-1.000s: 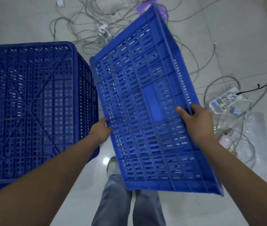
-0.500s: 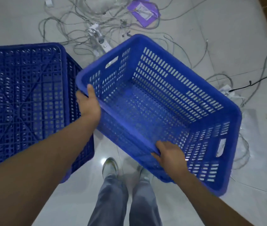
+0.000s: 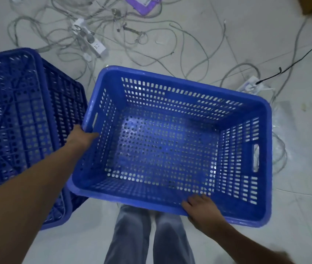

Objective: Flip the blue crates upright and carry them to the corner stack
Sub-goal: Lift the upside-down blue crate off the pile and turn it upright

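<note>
Upside-down crate [image 3: 18, 130] sits left; left hand [image 3: 79, 138] grips the upright crate [image 3: 170, 149] at its left rim, right hand [image 3: 201, 208] curled over the near rim. Cables [image 3: 151, 40] litter the floor [image 3: 227, 20] ahead — could snag a foot.

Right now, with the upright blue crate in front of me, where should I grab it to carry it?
Probably by the two handle slots in the short end walls of the upright blue crate: one on its right end, one on its left end. Come in from each side, fingers through the slots. The left hand already grips the rim beside its slot; the right hand holds the near long rim, off centre.
</note>
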{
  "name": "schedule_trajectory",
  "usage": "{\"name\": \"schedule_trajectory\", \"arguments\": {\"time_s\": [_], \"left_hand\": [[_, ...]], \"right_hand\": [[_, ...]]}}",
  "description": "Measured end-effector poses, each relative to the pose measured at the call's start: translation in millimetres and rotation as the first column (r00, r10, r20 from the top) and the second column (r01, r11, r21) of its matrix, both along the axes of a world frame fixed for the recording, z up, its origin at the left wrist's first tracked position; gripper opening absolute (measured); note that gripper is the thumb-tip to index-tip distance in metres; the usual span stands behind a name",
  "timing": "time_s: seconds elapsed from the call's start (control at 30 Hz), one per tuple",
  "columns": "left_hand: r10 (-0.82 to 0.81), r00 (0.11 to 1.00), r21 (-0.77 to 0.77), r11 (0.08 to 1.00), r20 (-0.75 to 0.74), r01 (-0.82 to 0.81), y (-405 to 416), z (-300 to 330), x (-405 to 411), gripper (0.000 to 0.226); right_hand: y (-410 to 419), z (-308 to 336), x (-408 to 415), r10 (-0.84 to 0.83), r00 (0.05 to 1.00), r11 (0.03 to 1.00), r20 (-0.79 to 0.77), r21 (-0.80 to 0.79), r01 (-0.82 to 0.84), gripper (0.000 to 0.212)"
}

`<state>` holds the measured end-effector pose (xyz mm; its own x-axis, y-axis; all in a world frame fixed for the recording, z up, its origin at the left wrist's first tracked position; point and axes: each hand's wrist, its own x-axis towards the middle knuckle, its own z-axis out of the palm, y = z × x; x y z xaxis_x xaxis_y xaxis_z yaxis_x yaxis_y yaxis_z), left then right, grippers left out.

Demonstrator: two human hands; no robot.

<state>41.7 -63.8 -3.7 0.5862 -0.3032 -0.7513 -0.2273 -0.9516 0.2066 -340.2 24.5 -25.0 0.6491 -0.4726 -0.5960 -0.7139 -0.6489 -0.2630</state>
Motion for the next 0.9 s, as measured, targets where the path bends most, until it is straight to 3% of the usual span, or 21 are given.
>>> {"name": "schedule_trajectory", "arguments": {"time_s": [0.1,0.23,0.3,0.4,0.47,0.57,0.67,0.73,0.8,0.9], "left_hand": [[0.085,0.996,-0.051,0.995,-0.021,-0.086,-0.4,-6.6,-2.1,0.056],[0.097,0.994,0.019,0.995,-0.045,-0.096,0.5,-13.2,-0.4,0.054],[0.084,0.996,0.041,0.996,-0.037,-0.082,0.0,-15.8,-1.6,0.054],[0.075,0.997,0.059,0.996,-0.033,-0.073,-2.0,-17.6,-4.9,0.053],[0.085,0.996,0.060,0.995,-0.022,-0.084,-3.6,-15.9,-8.0,0.053],[0.099,0.995,0.060,0.993,-0.002,-0.099,-6.7,-16.4,-10.5,0.052],[0.119,0.993,0.050,0.992,0.010,-0.120,-10.1,-16.9,-13.0,0.048],[0.128,0.992,0.035,0.991,0.016,-0.128,-12.0,-18.1,-13.4,0.048],[0.133,0.991,0.015,0.991,0.027,-0.133,-14.1,-20.1,-12.4,0.050],[0.128,0.992,-0.002,0.992,0.016,-0.128,-17.0,-21.5,-14.5,0.050]], "right_hand": [[5.1,-9.1,-1.0,0.077,0.997,0.997,-0.024,0.020,-0.077,0.043],[8.8,-10.8,3.9,0.104,0.989,0.988,-0.110,0.122,-0.090,0.046],[-1.6,2.0,8.0,0.098,0.987,0.966,-0.124,0.248,-0.065,0.041],[-31.2,9.0,6.7,-0.108,0.980,0.915,-0.166,0.369,0.163,0.040],[-57.5,10.4,-3.2,-0.326,0.925,0.874,-0.195,0.310,0.373,0.034],[-96.2,7.5,-30.3,-0.755,0.649,0.639,-0.098,0.114,0.761,0.025],[-126.2,2.5,-63.4,-0.914,0.404,0.394,0.031,-0.165,0.904,0.023],[-138.1,-2.5,-84.4,-0.967,0.246,0.217,0.070,-0.289,0.933,0.034],[-145.4,-7.3,-98.7,-0.995,0.100,0.088,0.023,-0.319,0.944,0.050],[-148.4,-19.0,-114.6,-0.987,-0.134,-0.120,-0.089,-0.147,0.982,0.060]]}}
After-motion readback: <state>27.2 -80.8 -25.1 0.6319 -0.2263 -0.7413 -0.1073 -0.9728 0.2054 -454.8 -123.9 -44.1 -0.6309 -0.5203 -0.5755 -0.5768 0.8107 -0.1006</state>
